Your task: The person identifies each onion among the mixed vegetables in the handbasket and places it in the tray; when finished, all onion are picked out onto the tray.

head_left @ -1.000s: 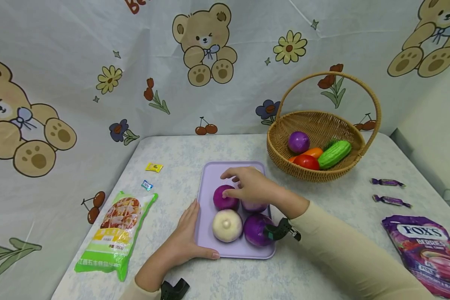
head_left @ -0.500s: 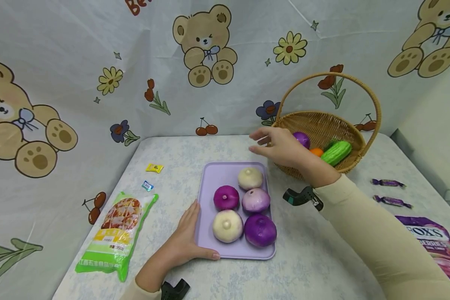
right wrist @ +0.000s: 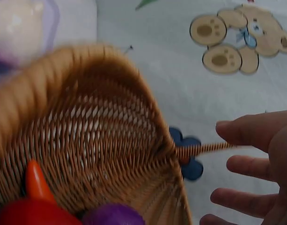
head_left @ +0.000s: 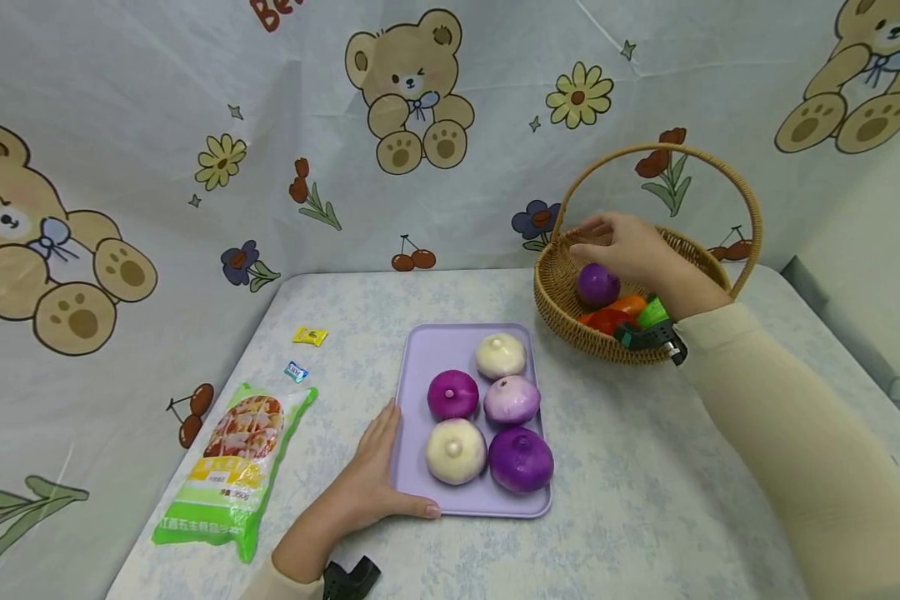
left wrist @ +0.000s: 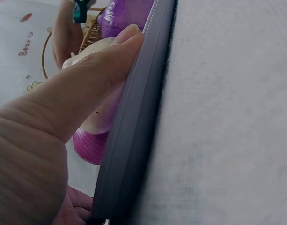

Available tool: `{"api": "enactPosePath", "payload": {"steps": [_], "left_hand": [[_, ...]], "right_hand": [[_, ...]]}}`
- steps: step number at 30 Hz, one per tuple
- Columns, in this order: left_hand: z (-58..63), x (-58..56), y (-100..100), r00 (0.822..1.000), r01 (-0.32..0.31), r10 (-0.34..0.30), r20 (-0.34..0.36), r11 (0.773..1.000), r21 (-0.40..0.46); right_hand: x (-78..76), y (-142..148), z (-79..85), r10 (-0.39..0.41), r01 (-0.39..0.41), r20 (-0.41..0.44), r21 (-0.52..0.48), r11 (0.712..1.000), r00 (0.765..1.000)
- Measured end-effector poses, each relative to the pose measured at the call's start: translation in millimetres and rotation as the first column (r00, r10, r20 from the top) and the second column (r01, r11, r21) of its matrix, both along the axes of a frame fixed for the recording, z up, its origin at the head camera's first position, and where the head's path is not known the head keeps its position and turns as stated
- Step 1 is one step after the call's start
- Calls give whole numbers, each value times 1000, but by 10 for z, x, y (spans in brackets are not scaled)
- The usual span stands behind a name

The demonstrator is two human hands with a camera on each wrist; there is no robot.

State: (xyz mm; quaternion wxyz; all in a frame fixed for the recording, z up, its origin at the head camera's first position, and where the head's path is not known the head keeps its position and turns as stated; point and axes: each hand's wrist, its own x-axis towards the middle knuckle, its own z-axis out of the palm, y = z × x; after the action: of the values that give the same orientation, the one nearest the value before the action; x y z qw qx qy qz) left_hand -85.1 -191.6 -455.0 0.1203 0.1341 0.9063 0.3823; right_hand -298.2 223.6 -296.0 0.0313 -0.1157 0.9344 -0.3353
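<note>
My left hand (head_left: 375,475) rests at the near left corner of a lilac tray (head_left: 431,346), fingers straight along its left side. The thumb (left wrist: 87,86) lies over the front rim in the left wrist view. On the tray sit several onions: two white (head_left: 456,452), a magenta one (head_left: 453,394), a pale purple one (head_left: 512,400) and a deep purple one (head_left: 521,460). My right hand (head_left: 633,250), fingers spread and holding nothing, is over the wicker basket (head_left: 596,343), close by a purple onion (head_left: 597,285). In the right wrist view its fingers appear beside the basket handle (right wrist: 206,148).
The basket also holds a tomato (right wrist: 33,215), a carrot (head_left: 630,304) and a green cucumber (head_left: 653,312), partly hidden by my wrist. A green food bag (head_left: 232,471) lies left of the tray, with yellow (head_left: 310,336) and blue candies (head_left: 296,372) behind it.
My right hand has moved from above the tray rightward and away to the basket, exposing the onions at the tray's far end. The left hand and tray stay put.
</note>
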Motion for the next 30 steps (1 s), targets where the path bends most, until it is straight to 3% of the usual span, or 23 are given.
{"api": "enactPosePath", "payload": {"steps": [12,30], "left_hand": [[-8,-10,4,1000,6,-6,-8,1000,-5],[-4,-9,-1,1000,13,-13,-11,1000,-10]], "right_hand": [[-153,263,-133,-11,10,6,93,996,1000],[-320,341,-379,59,-86,178,148,985,982]]}}
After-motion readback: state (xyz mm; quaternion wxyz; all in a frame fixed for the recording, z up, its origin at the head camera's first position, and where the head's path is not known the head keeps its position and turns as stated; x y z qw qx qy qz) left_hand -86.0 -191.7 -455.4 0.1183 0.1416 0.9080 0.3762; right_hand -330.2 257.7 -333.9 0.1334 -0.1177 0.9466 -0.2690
